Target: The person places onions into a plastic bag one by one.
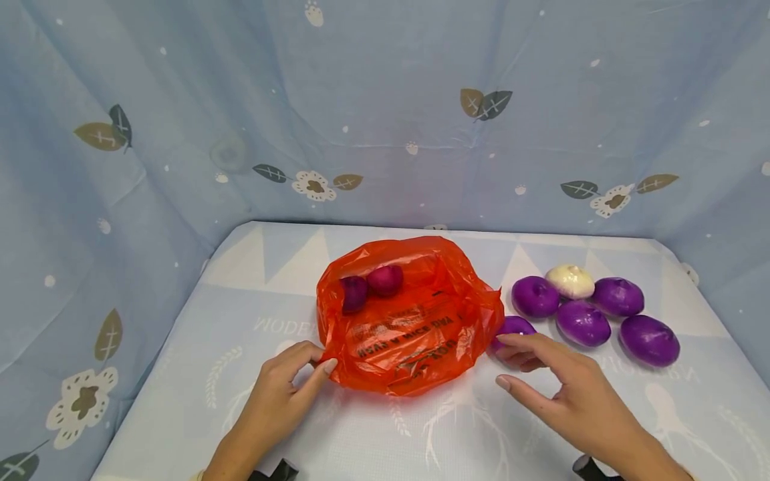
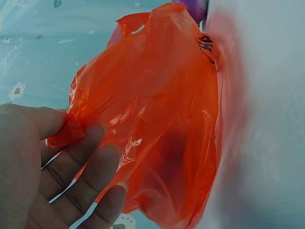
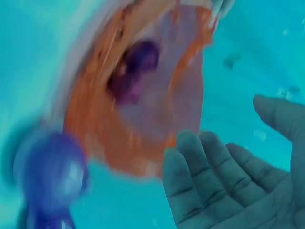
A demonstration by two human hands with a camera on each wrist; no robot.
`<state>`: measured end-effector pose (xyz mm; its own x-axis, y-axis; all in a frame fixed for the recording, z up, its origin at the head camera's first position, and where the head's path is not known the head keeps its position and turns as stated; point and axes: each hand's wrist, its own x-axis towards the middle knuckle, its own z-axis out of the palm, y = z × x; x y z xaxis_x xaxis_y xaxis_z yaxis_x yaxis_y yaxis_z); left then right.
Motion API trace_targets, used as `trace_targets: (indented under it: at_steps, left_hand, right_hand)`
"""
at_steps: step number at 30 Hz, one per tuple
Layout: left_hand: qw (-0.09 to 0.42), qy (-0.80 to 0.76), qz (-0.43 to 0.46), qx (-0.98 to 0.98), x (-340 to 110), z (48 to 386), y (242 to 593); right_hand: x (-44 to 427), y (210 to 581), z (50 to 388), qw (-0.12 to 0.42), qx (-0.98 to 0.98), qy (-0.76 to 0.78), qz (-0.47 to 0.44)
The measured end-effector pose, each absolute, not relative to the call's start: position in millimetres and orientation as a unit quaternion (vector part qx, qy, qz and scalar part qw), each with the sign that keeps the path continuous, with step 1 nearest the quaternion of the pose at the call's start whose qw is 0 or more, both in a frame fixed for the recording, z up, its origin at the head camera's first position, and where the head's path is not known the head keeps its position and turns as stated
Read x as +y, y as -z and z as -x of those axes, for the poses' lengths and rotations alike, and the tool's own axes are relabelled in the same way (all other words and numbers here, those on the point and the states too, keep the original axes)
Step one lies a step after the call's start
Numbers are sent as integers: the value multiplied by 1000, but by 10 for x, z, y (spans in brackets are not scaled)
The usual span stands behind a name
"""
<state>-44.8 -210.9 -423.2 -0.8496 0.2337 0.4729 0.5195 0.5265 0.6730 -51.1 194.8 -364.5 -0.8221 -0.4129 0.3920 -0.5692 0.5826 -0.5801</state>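
A red plastic bag point(image 1: 415, 361) lies with its mouth spread, and two purple onions point(image 1: 385, 280) sit inside toward its back left. My left hand point(image 1: 285, 387) pinches the bag's front left rim between thumb and fingers; the left wrist view shows the gathered red plastic point(image 2: 71, 131) in that grip. Just right of the bag, my right hand point(image 1: 565, 381) has its fingers extended and thumb apart, holding nothing. A purple onion point(image 1: 515, 326) lies beside the bag's right edge, partly hidden behind the right fingers. In the right wrist view the palm point(image 3: 238, 200) is bare.
Several more purple onions point(image 1: 583, 324) cluster on the right of the table point(image 1: 198, 321), with one pale onion point(image 1: 570, 281) at the back of the group. A blue patterned curtain point(image 1: 385, 120) hangs behind the table and along its sides.
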Motion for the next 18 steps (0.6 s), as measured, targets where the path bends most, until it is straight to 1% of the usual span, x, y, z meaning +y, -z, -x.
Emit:
trace_targets:
  at_steps: [3, 5, 8, 13, 16, 18]
  left_hand:
    - [163, 436, 217, -858, -2107, 439, 4229]
    - [163, 436, 218, -858, -2104, 440, 4228]
    - [163, 436, 218, -858, -2101, 442, 4227]
    - [161, 435, 217, -859, -2097, 441, 4221]
    - [159, 434, 217, -860, -2096, 442, 4222]
    - [159, 434, 217, -860, -2096, 445, 4222]
  right_hand:
    - [2092, 3611, 533, 139, -915, -280, -255]
    - [2168, 3603, 553, 142, -934, -224, -238]
    - [2240, 3606, 581, 121, -952, -174, -221]
    - [2274, 3648, 626, 53, -964, -165, -202]
    - [2274, 3694, 655, 34, -966, -163, -199]
    - [2280, 3731, 675, 36, -965, -163, -202]
